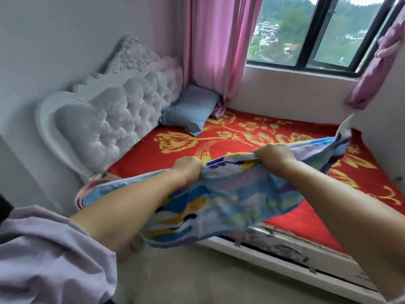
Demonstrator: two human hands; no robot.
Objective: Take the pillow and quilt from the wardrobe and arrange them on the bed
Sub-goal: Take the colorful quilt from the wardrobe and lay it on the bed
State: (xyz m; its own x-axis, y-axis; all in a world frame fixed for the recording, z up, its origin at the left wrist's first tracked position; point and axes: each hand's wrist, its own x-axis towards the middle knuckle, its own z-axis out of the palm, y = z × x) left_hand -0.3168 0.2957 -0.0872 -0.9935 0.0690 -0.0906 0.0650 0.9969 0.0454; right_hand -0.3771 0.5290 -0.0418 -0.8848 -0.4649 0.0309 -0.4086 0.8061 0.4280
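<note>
A quilt (228,200) with blue, purple, yellow and white patches hangs stretched in the air over the near edge of the bed (252,137), which carries a red sheet with yellow flowers. My left hand (188,166) is clenched on the quilt's upper edge. About a forearm's length to the right, my right hand (274,153) grips the same edge. One quilt corner sticks up at the far right. A light blue pillow (192,110) lies at the head of the bed, in the corner by the headboard and curtain.
A white tufted headboard (114,119) stands against the left wall. Pink curtains (219,47) hang beside a dark-framed window (324,34) behind the bed. The bed's white side rail (280,257) runs along bare floor (197,277) below my arms.
</note>
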